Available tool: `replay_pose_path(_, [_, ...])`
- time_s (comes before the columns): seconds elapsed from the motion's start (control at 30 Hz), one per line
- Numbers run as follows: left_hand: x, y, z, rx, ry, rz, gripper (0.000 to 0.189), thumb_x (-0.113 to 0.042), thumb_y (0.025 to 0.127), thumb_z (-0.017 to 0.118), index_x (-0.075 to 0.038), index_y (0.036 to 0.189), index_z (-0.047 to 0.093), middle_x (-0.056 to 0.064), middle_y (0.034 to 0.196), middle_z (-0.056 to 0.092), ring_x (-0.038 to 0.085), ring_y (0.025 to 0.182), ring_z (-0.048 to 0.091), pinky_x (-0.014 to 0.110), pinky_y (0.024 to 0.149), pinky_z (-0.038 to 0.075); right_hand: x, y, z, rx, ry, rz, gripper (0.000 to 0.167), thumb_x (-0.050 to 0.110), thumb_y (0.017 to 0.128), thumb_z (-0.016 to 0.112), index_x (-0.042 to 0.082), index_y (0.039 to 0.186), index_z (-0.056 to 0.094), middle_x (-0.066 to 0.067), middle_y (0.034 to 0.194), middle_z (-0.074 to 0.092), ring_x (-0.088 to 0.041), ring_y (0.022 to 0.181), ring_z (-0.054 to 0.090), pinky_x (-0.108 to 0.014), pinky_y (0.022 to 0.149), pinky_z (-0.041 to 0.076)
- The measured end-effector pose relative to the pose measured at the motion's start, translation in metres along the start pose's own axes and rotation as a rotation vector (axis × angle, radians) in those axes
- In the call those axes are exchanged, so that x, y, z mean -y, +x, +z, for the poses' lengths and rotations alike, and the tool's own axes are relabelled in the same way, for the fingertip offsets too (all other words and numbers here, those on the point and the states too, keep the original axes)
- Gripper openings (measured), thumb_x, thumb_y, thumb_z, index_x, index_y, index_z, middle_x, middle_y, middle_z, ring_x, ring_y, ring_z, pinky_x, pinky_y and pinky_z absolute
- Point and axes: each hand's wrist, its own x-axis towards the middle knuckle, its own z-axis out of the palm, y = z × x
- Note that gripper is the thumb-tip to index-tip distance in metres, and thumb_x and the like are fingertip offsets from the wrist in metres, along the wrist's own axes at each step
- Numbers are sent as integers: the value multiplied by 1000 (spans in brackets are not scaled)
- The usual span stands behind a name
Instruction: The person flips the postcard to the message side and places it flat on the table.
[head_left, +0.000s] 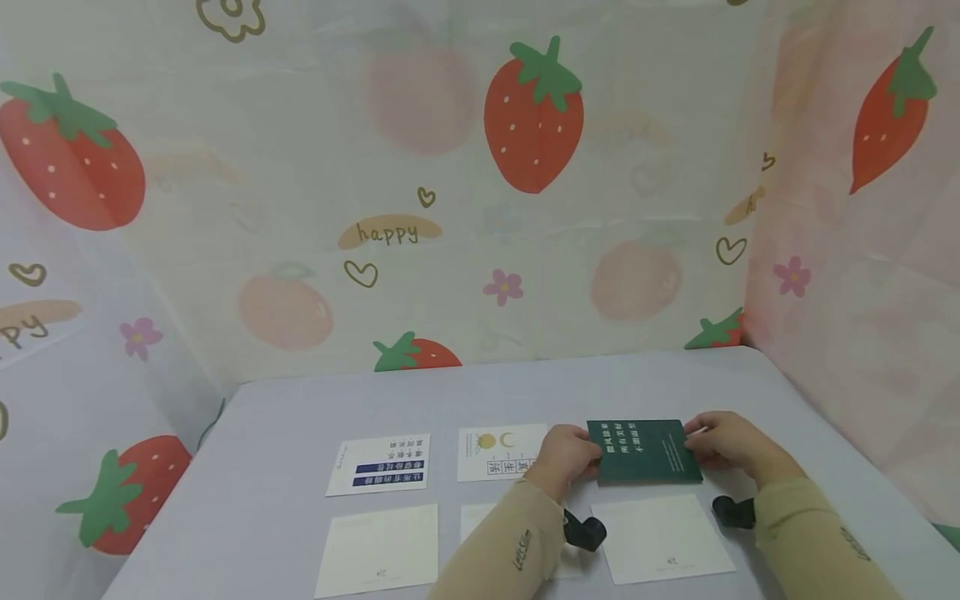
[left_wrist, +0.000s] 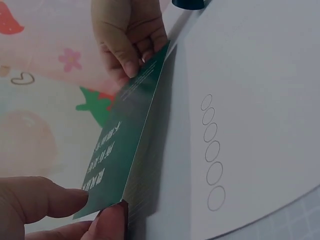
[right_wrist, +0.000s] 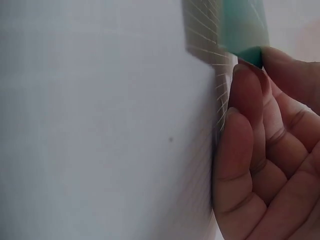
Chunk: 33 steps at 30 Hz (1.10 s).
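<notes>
A dark green card point(head_left: 651, 454) with white printed characters is at the right end of the far row, tilted up off the white table in the left wrist view. My left hand point(head_left: 564, 457) pinches its left edge between thumb and fingers. At the opposite edge my right hand point(head_left: 731, 446) pinches a corner, the thumb on the green face and fingertips behind, as the right wrist view shows. Directly in front of it lies a blank-looking white card point(head_left: 663, 537), whose column of small printed ovals appears in the left wrist view.
Left of the green card lie a white card with a yellow sun and moon point(head_left: 495, 446) and one with dark blue bands point(head_left: 381, 462). Nearer are a plain white card point(head_left: 378, 550) and another partly under my left arm. A strawberry-print curtain point(head_left: 465, 208) stands behind the table point(head_left: 247, 500).
</notes>
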Motion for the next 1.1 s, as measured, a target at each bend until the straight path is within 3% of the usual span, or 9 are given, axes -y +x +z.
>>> replay_pose_path(0.27, [0, -1, -4, -11, 31, -3, 27, -5, 77, 66, -1, 104, 63, 5, 87, 61, 12, 64, 60, 22, 58, 52, 4, -1, 0, -5, -28, 30, 23, 6, 83, 61, -5, 103, 56, -7, 83, 62, -16, 71, 59, -31, 60, 50])
replay_pose_path(0.53, [0, -3, -8, -29, 98, 18, 14, -11, 79, 64, -4, 91, 65, 2, 71, 59, 11, 61, 58, 23, 58, 50, 7, -2, 0, -11, -47, 42, 19, 4, 82, 60, -5, 98, 59, -5, 81, 62, -16, 71, 58, -30, 60, 50])
replay_pose_path(0.73, [-2, -5, -12, -34, 135, 24, 11, -16, 80, 64, -6, 84, 67, 1, 67, 58, 12, 59, 56, 22, 54, 44, 6, -1, 2, -29, -56, 46, 16, 5, 82, 60, -4, 96, 61, -5, 80, 62, -17, 72, 57, -29, 61, 49])
replay_pose_path(1.1, [-1, -6, -15, 10, 82, 31, 19, -15, 83, 63, -4, 98, 64, 2, 77, 59, 13, 69, 59, 25, 63, 52, 6, 0, 0, -34, -54, 79, 19, 6, 86, 57, -5, 101, 60, -7, 83, 63, -18, 75, 58, -30, 63, 51])
